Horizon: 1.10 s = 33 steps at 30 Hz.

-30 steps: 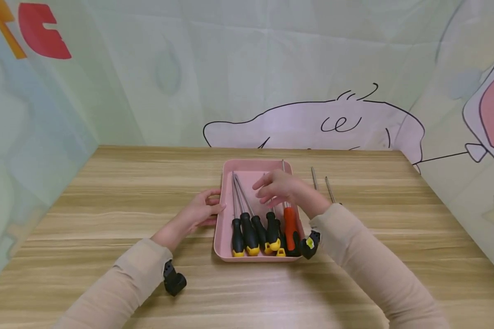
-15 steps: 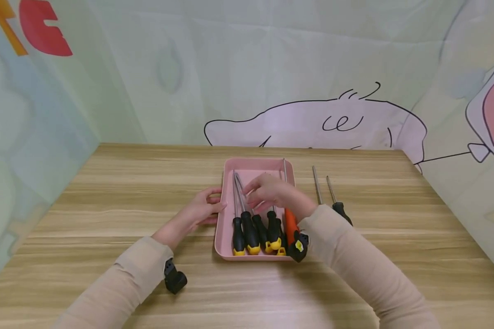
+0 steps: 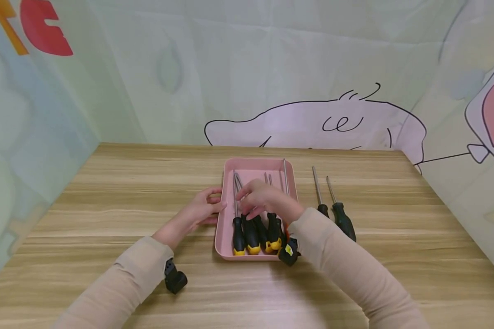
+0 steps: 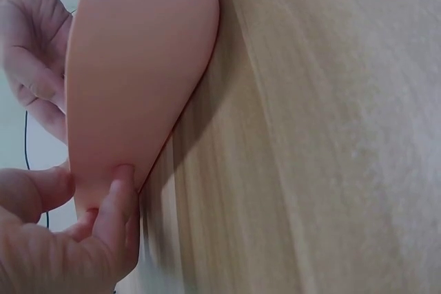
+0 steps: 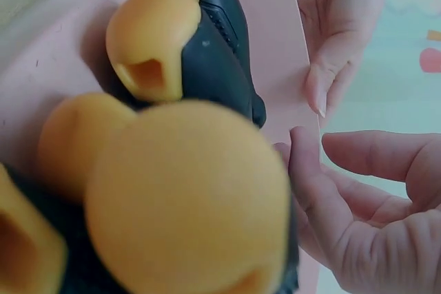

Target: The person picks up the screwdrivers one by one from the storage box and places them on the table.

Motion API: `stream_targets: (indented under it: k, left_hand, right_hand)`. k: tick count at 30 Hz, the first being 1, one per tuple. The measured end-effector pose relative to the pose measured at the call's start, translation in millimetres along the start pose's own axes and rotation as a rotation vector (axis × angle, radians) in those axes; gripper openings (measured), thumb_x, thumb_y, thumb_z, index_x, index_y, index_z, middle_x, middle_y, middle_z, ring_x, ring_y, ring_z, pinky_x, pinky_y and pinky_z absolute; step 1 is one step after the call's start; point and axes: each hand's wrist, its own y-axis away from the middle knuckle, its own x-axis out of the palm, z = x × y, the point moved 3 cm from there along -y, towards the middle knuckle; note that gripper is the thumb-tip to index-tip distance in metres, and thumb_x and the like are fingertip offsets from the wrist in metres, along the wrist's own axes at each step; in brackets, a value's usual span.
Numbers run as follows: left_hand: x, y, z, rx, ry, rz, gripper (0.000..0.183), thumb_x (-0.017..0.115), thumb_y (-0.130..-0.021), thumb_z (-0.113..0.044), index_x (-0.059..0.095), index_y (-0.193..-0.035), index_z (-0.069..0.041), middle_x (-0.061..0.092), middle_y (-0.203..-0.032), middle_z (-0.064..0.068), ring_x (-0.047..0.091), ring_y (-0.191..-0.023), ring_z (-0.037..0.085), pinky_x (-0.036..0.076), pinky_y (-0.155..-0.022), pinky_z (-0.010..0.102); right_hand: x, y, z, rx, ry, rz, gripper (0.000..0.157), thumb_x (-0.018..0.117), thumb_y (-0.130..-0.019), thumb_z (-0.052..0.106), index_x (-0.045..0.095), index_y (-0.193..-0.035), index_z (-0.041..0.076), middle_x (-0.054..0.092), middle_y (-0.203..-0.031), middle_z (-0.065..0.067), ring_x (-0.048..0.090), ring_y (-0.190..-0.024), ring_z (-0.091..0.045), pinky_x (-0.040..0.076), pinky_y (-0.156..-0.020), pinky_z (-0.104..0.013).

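Observation:
A pink tray (image 3: 220, 244) lies on the table, holding several screwdrivers (image 3: 238, 235) with black handles and yellow ends. My left hand (image 3: 201, 208) grips its left side, thumb at the rim and fingers against the outer wall, as the left wrist view shows. Over the middle of the tray is my right hand (image 3: 263, 196), fingers loosely bent with nothing between them. It covers part of the shafts just above the handles. In the right wrist view, yellow handle ends (image 5: 186, 197) loom close to the camera, thumb and fingertips apart beyond them. My right wrist mostly hides an orange-handled screwdriver.
To the right of the tray, a screwdriver with a dark handle (image 3: 343, 221) lies on the wooden table (image 3: 148, 169). Beside it is another screwdriver (image 3: 317, 185), its handle partly behind my right sleeve. A printed cloth (image 3: 230, 68) hangs behind the table.
My right hand has moved left and slightly down over the tray, toward the left-hand screwdrivers. The sleeve now uncovers more of the two screwdrivers on the table. The left hand keeps its place.

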Motion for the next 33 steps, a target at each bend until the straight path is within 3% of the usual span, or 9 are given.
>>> stream_targets:
  k: [13,23,33]
  left_hand:
    - [0.0,-1.6,1.3,-0.006,-0.009,-0.007,0.052,0.050,-0.096,-0.006,0.029,-0.143,-0.004,0.039,-0.134,0.024,0.053,-0.107,0.028,0.053,-0.077,0.036]
    - [1.2,-2.2,2.7,0.017,-0.012,-0.008,0.052,0.050,-0.095,-0.006,0.028,-0.142,-0.001,0.039,-0.135,0.027,0.054,-0.102,0.025,0.052,-0.080,0.037]
    - [1.0,-0.4,-0.8,0.013,-0.023,-0.006,0.053,0.050,-0.095,-0.004,0.027,-0.143,0.000,0.039,-0.136,0.028,0.055,-0.103,0.026,0.052,-0.079,0.037]
  right_hand:
    - [13.0,-7.7,-0.8,0.002,0.018,-0.081,0.039,0.060,-0.087,-0.002,0.051,-0.126,-0.005,0.056,-0.070,-0.010,0.054,-0.051,-0.015,0.052,-0.050,-0.024]
    - [25.3,-14.5,-3.0,0.063,-0.123,-0.056,0.049,0.056,-0.084,-0.010,0.044,-0.131,-0.007,0.053,-0.066,-0.010,0.051,-0.047,-0.014,0.047,-0.043,-0.022]
    - [32.0,-16.7,3.4,0.029,0.099,-0.071,0.041,0.060,-0.080,-0.006,0.053,-0.120,-0.007,0.058,-0.078,-0.014,0.055,-0.061,-0.018,0.053,-0.055,-0.029]
